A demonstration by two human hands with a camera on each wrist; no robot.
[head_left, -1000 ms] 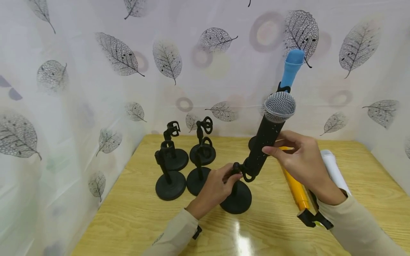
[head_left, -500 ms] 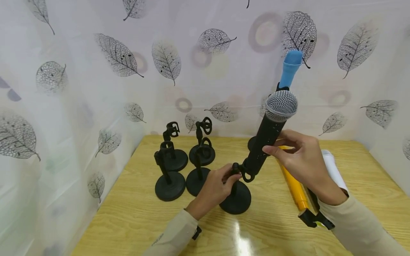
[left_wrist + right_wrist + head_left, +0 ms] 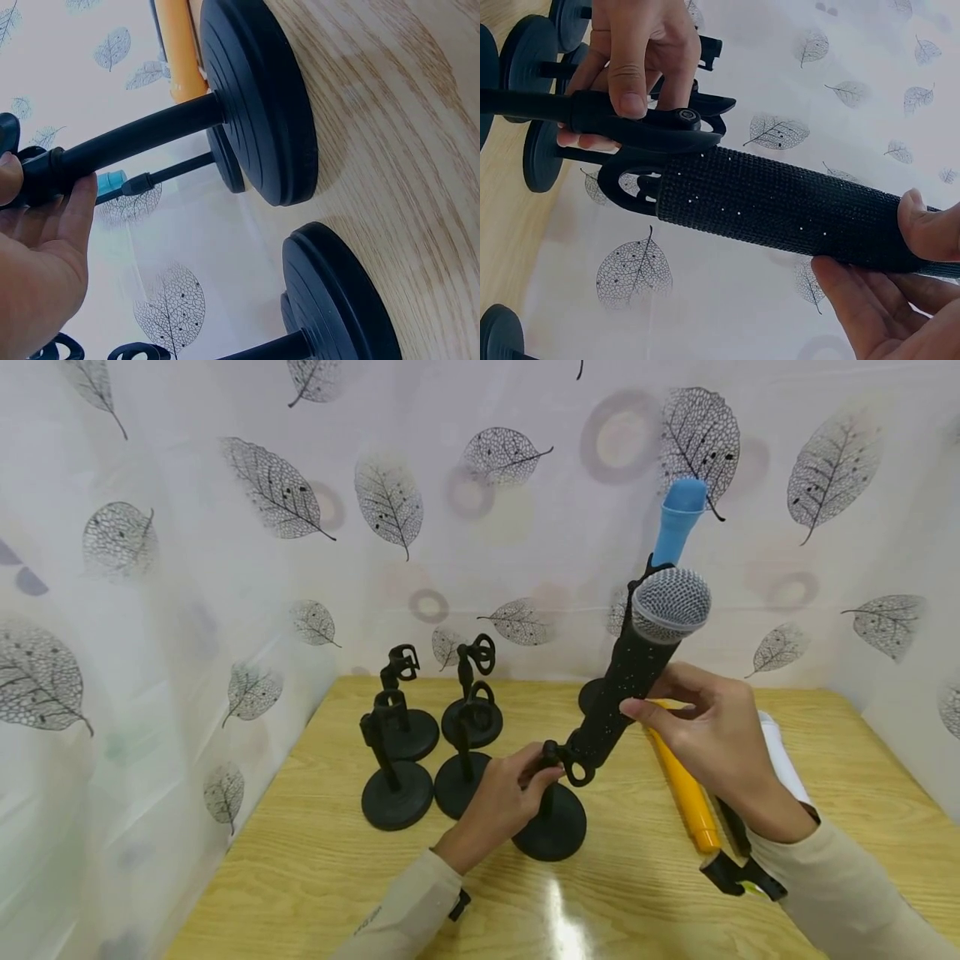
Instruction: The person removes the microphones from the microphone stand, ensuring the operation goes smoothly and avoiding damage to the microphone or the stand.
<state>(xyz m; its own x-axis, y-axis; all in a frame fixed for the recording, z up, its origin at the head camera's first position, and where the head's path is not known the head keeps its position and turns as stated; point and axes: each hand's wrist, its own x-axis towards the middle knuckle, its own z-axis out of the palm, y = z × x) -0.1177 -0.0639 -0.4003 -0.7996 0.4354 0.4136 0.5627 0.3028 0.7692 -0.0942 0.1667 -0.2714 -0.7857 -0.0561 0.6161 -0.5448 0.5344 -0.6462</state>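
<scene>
My right hand (image 3: 712, 743) pinches the body of a black, rhinestone-studded microphone (image 3: 628, 681) with a silver mesh head, thumb on the near side. The microphone leans up and to the right. Its lower end sits at the clip (image 3: 634, 184) of a black desk microphone stand (image 3: 551, 828); how deep it goes in is hard to tell. With thumb and fingers, my left hand (image 3: 501, 802) grips the top of that stand's post, just below the clip. In the left wrist view the stand's round base (image 3: 262, 105) shows beside the wooden table.
Several black stands with bare clips (image 3: 397, 795) are grouped on the left. Behind the held microphone, a blue microphone (image 3: 680, 518) rests in another stand. An orange tube-shaped handle (image 3: 686, 793) and a white one (image 3: 783, 760) lie at right. A leaf-patterned curtain (image 3: 480, 552) surrounds the table (image 3: 300, 877).
The microphone's head has swung a little to the right and up, and my right hand has shifted slightly right with it. My left hand keeps its hold on the stand.
</scene>
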